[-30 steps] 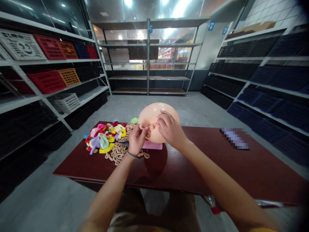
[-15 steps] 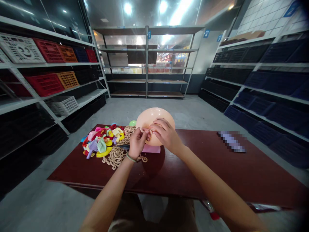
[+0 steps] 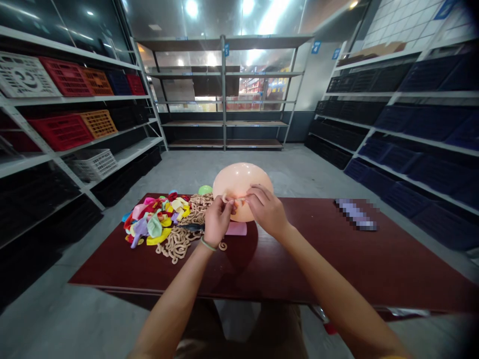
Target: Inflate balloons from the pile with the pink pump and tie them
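An inflated peach balloon (image 3: 243, 182) is held above the table just ahead of me, its neck towards me. My left hand (image 3: 219, 219) pinches the rolled end of the neck between thumb and fingers. On the other side, my right hand (image 3: 267, 209) is closed on the neck close to the balloon's body. The neck is stretched between the two hands; whether it has a knot I cannot tell. Below the balloon lies a pink flat-topped piece (image 3: 236, 229). Left of my hands, a dark tool-like object (image 3: 192, 227) is partly hidden.
Limp coloured balloons (image 3: 153, 219) are heaped on the left of the dark red table (image 3: 299, 259), beside a tangle of beige curled pieces (image 3: 175, 244). A round green thing (image 3: 205, 190) sits behind. A blurred-out flat object (image 3: 355, 214) lies at right. Shelves with crates (image 3: 65, 132) surround the table.
My hands have drawn apart a little, the right one moving rightwards, so more of the stretched neck shows between them. The view has shifted slightly.
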Motion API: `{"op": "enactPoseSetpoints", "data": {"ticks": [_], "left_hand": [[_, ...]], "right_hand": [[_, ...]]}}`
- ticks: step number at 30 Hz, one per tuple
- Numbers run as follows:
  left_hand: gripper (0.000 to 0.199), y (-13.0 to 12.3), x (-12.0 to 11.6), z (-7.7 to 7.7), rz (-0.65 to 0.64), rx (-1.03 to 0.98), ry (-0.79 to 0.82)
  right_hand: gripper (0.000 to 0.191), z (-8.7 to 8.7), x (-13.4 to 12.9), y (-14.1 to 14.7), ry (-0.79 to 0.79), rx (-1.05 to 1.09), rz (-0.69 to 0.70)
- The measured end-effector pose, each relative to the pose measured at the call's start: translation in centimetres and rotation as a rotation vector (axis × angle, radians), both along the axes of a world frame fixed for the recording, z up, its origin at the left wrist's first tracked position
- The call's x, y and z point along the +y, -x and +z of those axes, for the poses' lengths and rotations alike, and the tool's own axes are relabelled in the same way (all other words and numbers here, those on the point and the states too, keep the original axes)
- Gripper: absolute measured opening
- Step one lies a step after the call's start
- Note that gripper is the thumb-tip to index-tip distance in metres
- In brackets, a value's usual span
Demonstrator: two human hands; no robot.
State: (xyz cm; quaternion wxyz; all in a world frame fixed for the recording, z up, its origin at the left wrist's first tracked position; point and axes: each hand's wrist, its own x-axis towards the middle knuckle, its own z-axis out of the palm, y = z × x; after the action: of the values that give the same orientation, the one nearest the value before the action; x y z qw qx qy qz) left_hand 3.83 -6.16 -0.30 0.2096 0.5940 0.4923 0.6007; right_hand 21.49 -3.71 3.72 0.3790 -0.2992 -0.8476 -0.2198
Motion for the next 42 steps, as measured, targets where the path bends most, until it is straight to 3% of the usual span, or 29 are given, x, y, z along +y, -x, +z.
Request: {"op": "enactPoseSetpoints", "data": {"ticks": [9, 13, 16, 19, 23, 28, 33, 38, 42], "left_hand": [[0.026, -1.4, 0.9, -0.3, -0.131, -0.142, 0.009], [0.026, -1.4, 1.3, -1.3, -0.177, -0.242, -0.023], [0.025, -1.2, 1.3, -2.4, -0.210, -0.241, -0.031], [0.024, -0.9, 1.4, -3.4, -0.241, -0.184, -0.012], [0.024, -0.8, 1.4, -4.1, -0.277, -0.092, 0.029], [0.025, -1.0, 1.2, -4.9, -0.343, 0.041, 0.092], [0.025, -1.1, 1.4, -5.4, -0.370, 0.120, 0.127], [0.021, -0.9, 1.7, -4.8, -0.405, 0.159, 0.045], [0.039, 0.0, 2.7, -4.5, -0.366, 0.145, -0.050]], "right_hand": [[0.021, -0.8, 0.1, -1.2, 0.085, 0.153, 0.047], [0.028, -1.8, 0.6, -1.3, 0.234, 0.382, 0.030], [0.066, -3.4, 1.3, -1.2, 0.505, 0.676, 0.018], [0.108, -5.0, 2.0, -0.7, 0.810, 0.954, 0.139], [0.133, -5.9, 2.4, 0.5, 0.910, 1.183, 0.414], [0.126, -6.2, 2.5, 1.5, 0.959, 1.403, 0.538], [0.116, -6.1, 2.5, 2.2, 0.974, 1.524, 0.566], [0.103, -5.4, 2.7, 1.8, 0.944, 1.615, 0.615], [0.102, -4.7, 3.8, 0.5, 0.874, 1.660, 0.595]]}}
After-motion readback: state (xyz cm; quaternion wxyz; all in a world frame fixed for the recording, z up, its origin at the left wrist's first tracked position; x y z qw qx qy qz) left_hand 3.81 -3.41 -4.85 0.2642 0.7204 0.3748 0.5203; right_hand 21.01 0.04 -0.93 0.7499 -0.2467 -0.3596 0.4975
